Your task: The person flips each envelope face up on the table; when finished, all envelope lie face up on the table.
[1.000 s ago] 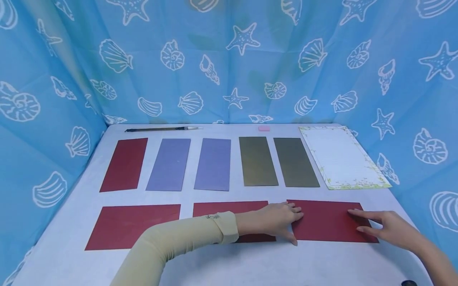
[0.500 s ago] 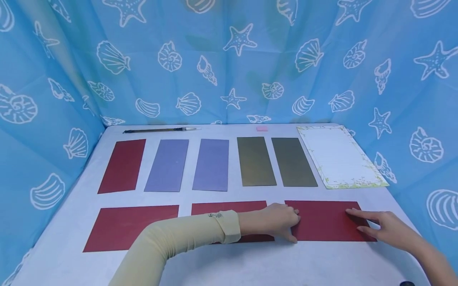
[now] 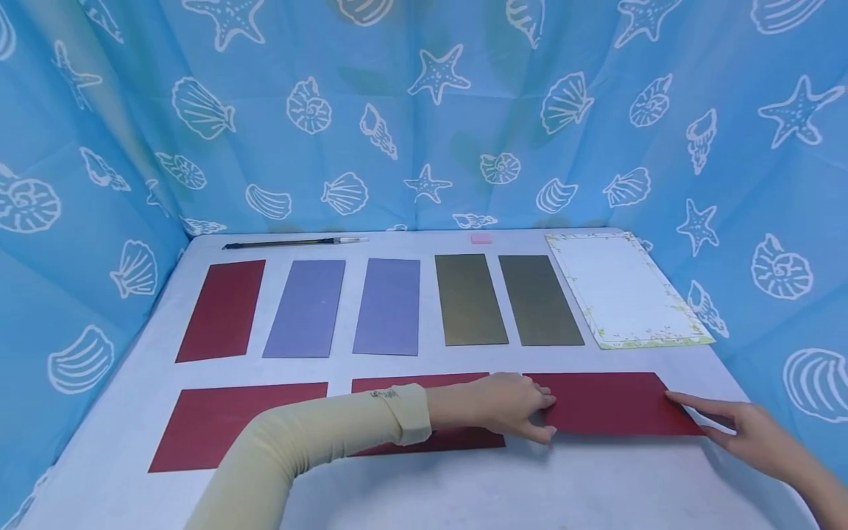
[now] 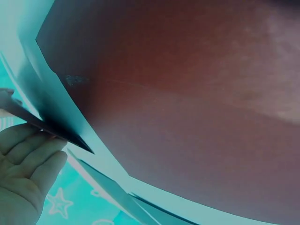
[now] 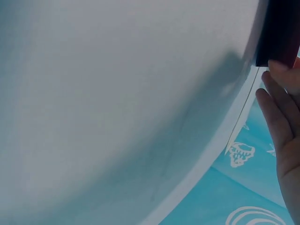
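Note:
Both hands hold a red rectangular paper sheet (image 3: pixel 603 405) at the front right, raised off the table. The left hand (image 3: pixel 510 403) pinches its left edge; in the left wrist view that sheet's dark edge (image 4: pixel 70 136) lies against the fingers. At the right edge, the right hand (image 3: pixel 762 434) grips a corner, thumb and fingers on it in the right wrist view, where only a dark end of the sheet (image 5: pixel 279 37) shows. Under the left forearm lies a second red sheet (image 3: pixel 464 439), partly hidden. A third red sheet (image 3: pixel 218 419) is at front left.
Behind, in a row, lie a red sheet (image 3: pixel 221 309), two purple sheets (image 3: pixel 305 309), two olive-brown sheets (image 3: pixel 470 298) and a white floral-bordered sheet (image 3: pixel 629 291). A brush (image 3: pixel 291 242) and a pink eraser-like block (image 3: pixel 481 238) lie at the back. Blue shell-print cloth (image 3: pixel 411 110) encloses the table.
The right-hand red sheet has come up off the table, its front edge rising. The right hand has shifted outward to the sheet's right edge. The whole view has drifted slightly.

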Demonstrator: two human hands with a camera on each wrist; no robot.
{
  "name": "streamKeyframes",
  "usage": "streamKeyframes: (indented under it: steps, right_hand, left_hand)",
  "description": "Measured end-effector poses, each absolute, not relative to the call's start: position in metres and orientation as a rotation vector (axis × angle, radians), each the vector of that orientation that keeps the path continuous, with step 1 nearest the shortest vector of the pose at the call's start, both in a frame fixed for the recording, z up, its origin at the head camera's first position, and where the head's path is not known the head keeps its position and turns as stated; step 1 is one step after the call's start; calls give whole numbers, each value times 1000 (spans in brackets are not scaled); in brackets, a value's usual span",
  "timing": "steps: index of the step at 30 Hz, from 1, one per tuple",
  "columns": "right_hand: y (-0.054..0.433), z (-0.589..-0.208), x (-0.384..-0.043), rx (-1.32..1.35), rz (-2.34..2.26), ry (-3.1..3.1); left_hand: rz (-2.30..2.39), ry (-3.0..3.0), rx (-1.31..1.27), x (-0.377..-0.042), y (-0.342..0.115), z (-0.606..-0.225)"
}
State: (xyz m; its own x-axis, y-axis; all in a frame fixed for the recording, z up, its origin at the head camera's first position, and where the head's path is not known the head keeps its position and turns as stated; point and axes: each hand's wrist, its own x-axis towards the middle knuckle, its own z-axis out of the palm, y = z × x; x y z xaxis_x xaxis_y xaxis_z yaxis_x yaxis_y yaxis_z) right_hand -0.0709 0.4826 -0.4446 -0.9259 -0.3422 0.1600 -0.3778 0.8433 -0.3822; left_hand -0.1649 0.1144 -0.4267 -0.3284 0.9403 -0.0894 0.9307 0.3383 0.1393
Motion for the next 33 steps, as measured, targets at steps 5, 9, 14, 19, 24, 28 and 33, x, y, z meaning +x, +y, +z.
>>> streamKeyframes:
  steps: [5,9,14,19,24,28,33]
  right_hand:
    - [485,-441,-66,528,785,-2912]
    - [484,-433,-63,435,844,-2922]
    - [481,-426,-63,299,833,-2940]
    - [478,-423,-66,205,791,-2951]
    - [476,-420,-71,194,747,-2943]
    - [477,-415,-76,247,711,-2908]
    - [477,-405,-79,198,639,-2931]
  left_hand:
    - [245,2375,1685,-169,104,-420]
    - [379,2323,1645,-174,95,-418]
    - [533,2305,1715,-179,87,-417]
    - [624,2369,1844,-179,84,-417]
    - [674,2488,1948,-178,85,-413]
    - [747,2528,1936,-178,87,-409]
    - [794,2538,1849,-178,90,-405]
